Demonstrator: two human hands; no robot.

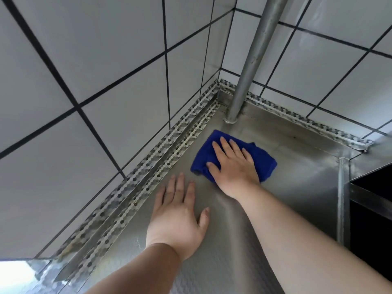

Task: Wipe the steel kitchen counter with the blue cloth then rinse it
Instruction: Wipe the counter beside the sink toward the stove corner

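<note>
A folded blue cloth lies on the steel counter, close to the tiled corner. My right hand presses flat on the cloth with its fingers straight and spread. My left hand rests palm down on the bare steel, nearer to me and to the left of the cloth, with fingers straight and the thumb out to the right.
A steel pole rises from the counter in the corner just beyond the cloth. White tiled walls with patterned edge strips bound the counter at left and back. A dark opening drops away at the right edge.
</note>
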